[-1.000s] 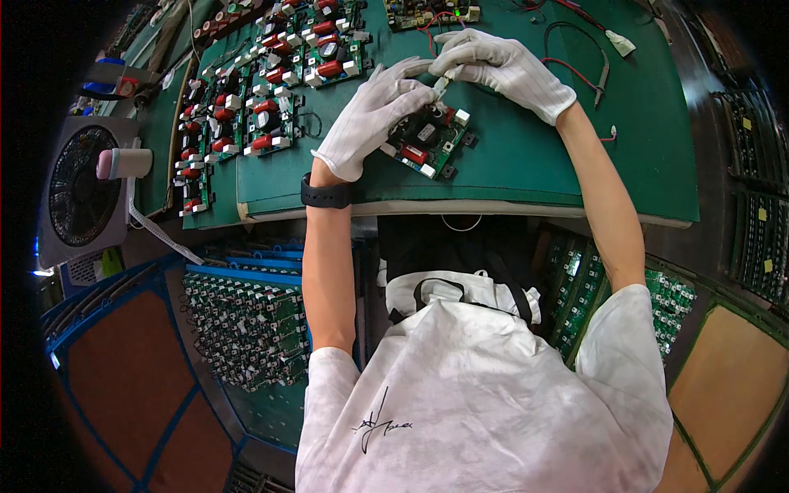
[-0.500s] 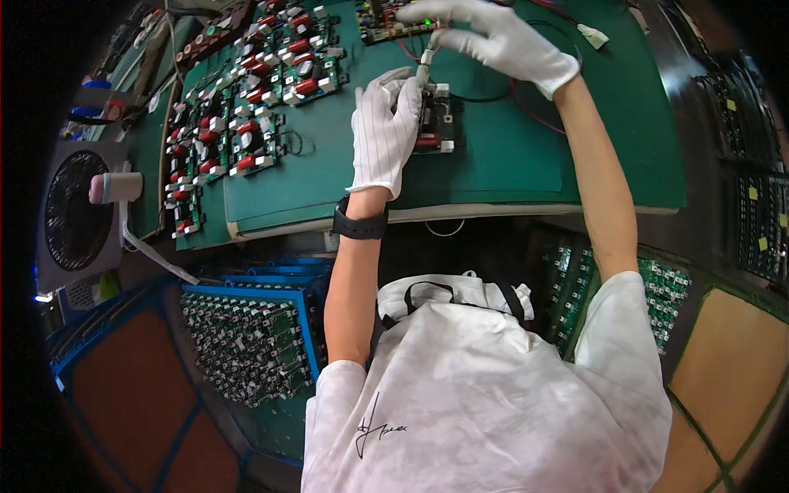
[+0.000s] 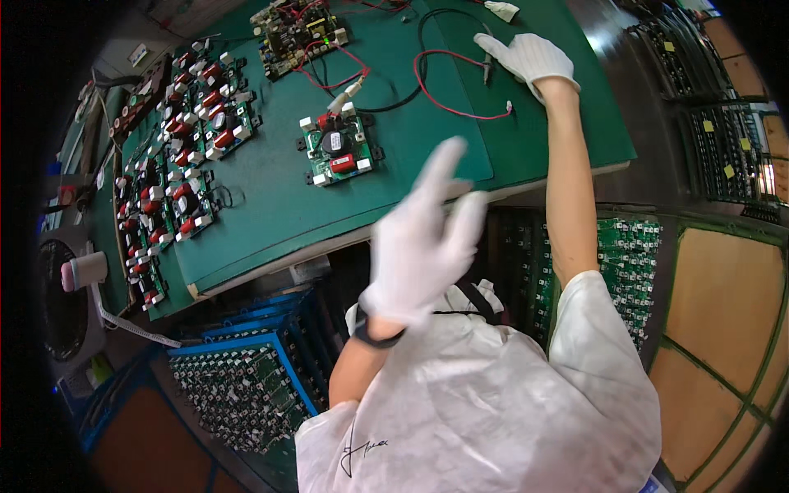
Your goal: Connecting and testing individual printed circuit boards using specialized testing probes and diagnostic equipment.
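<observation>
My left hand [image 3: 423, 234], in a white glove and smeared by motion, hangs in front of the table's edge with fingers apart and nothing in it. My right hand [image 3: 534, 62], also gloved, is low over the far right of the green mat. One of its fingers stretches out beside a thin grey pen-like probe [image 3: 487, 70]; the other fingers are partly hidden. A green circuit board [image 3: 337, 148] with a black coil and red parts lies on the mat, apart from both hands. A white connector [image 3: 345, 94] on red leads meets its far edge.
Several similar boards [image 3: 185, 135] cover the mat's left side. A larger powered board [image 3: 300, 37] lies at the back, near a black cable [image 3: 421, 49]. A pink wire [image 3: 444, 103] loops near the probe. Racks of boards [image 3: 238, 394] stand below the table edge.
The view has turned to the right. My left hand has let go of the connector at the board and drawn back toward me. My right hand has moved away from the leads to the probe.
</observation>
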A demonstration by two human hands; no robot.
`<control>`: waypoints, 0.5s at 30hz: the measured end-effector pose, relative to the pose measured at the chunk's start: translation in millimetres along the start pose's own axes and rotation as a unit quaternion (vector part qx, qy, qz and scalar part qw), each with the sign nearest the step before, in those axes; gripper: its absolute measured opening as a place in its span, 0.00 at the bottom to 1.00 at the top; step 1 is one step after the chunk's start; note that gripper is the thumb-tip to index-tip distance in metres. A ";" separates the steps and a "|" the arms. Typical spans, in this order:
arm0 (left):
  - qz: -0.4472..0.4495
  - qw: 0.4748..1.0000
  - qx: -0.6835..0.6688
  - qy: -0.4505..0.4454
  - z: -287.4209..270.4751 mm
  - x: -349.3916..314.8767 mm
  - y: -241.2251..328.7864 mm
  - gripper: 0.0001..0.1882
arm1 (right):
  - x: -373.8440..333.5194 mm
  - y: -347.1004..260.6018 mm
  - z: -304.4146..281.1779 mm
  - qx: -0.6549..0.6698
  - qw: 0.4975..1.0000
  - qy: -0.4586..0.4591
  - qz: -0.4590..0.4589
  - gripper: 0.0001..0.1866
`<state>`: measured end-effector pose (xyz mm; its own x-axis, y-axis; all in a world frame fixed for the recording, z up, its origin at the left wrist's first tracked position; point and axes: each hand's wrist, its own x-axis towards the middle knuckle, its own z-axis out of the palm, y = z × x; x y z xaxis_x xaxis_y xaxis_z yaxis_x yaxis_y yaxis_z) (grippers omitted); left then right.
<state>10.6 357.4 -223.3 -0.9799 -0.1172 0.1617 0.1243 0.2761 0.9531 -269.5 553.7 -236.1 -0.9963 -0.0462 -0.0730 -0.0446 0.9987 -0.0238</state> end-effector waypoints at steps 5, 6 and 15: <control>0.039 0.974 0.224 -0.013 78.8 63.6 -22.1 0.25 | 28.1 -3.1 24.1 0.010 0.998 -0.010 -0.057 0.42; 0.042 0.972 0.231 0.010 92.5 75.2 -26.0 0.23 | 34.6 0.6 24.1 0.022 0.998 -0.002 -0.055 0.39; 0.272 0.928 0.151 0.205 -18.1 39.6 -9.3 0.15 | -89.5 -35.6 -36.0 0.626 0.769 0.119 -0.055 0.19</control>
<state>-26.6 332.9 -221.2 -0.6356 -0.2171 0.7409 0.4732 0.6487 0.5960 -181.4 523.0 -192.8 -0.9835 0.0256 0.1792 -0.1719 0.1794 -0.9686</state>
